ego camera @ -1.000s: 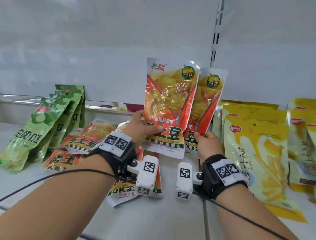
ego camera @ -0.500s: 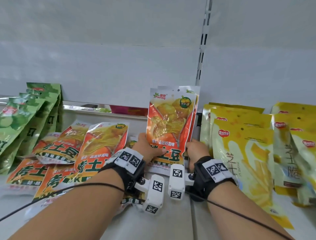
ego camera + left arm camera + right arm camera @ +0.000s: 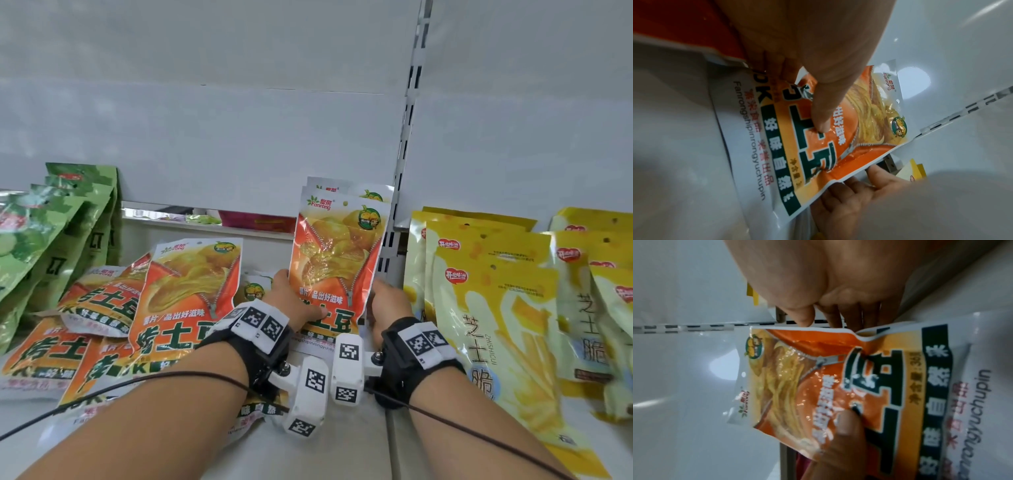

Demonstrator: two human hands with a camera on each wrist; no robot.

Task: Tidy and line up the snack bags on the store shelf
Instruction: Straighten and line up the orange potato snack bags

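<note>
nearest, both forearms reaching in over the white shelf (image 3: 342,455), black wrist straps with white tagged blocks almost touching between them. just beyond, left hand (image 3: 291,301) gripping the lower left edge of the upright orange bags (image 3: 337,253), thumb pressed flat across the printed front, other fingers hidden behind. right hand (image 3: 388,301) closed on the lower right edge of the same bags, thumb at the seam and fingers (image 3: 851,318) tucked behind the back. held standing between the two hands, two or more bags stacked face to back, bottom seam low at the shelf, tops leaning toward the white back panel (image 3: 239,120). left of the left hand, a loose heap of matching orange bags (image 3: 185,301) lying flat and overlapping, some under the left forearm. farther left, a leaning row of green bags (image 3: 51,240). right of the right hand, just beside it, rows of yellow bags (image 3: 496,308) standing tilted. behind the held bags, a slotted metal upright (image 3: 409,113) running up the back panel.
</note>
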